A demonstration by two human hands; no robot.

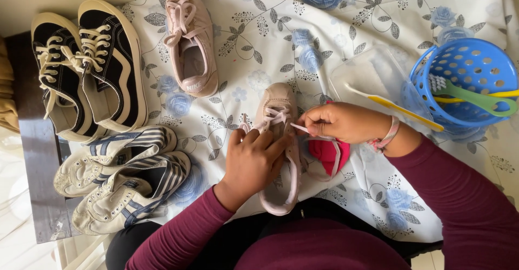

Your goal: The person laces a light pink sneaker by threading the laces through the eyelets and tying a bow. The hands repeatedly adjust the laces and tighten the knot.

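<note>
Maroon sleeves nearest cam; both hands on pink sneaker [278, 140], which lies on floral cloth [259, 43] btwn them, toe away.
L hand [251, 162] spread flat, pressing shoe's side; R hand [340, 121] pinching lace end [299, 129]. Shoe looks light, soft upper, floppy laces; prob best gripped at sole/heel. Red cloth [327, 156] touching it on R.
</note>
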